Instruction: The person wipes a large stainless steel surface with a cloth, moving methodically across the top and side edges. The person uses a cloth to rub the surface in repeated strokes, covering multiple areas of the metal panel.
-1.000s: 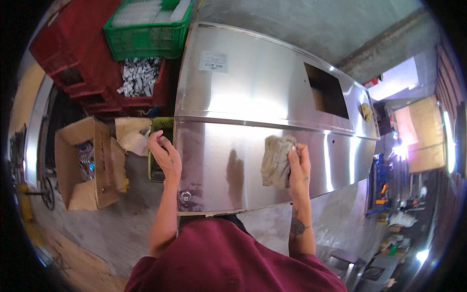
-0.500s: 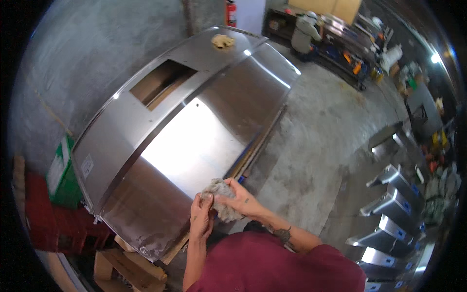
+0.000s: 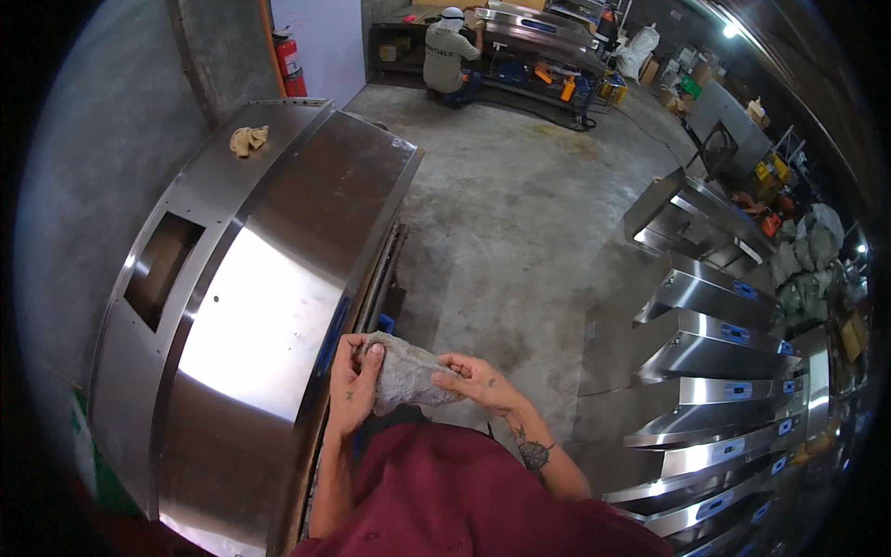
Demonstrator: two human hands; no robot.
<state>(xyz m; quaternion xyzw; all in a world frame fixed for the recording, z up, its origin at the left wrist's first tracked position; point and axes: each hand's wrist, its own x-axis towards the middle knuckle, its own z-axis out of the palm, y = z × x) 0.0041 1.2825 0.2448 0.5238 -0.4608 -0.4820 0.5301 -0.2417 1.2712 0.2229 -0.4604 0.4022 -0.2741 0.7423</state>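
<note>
A worn grey rag (image 3: 408, 373) is stretched between my two hands, just in front of my maroon shirt. My left hand (image 3: 355, 379) pinches its left end, thumb on top. At its right end my right hand (image 3: 478, 382) grips the cloth between thumb and fingers. To the left of my hands lies a large stainless steel hood-like body (image 3: 251, 306), with a rectangular cutout in its left panel. A crumpled yellowish cloth (image 3: 249, 141) rests on the far end of that steel piece.
Several steel hood units (image 3: 715, 339) stand in a row on the right. A co-worker (image 3: 452, 58) crouches at a far workbench (image 3: 520, 79) with steel parts and tools. A red fire extinguisher (image 3: 289, 63) hangs by the far-left wall. Concrete floor (image 3: 510, 213) lies between.
My view has swung right, so the steel body sits farther left and more hood units show. The rag, bunched up before, is now spread between both hands.
</note>
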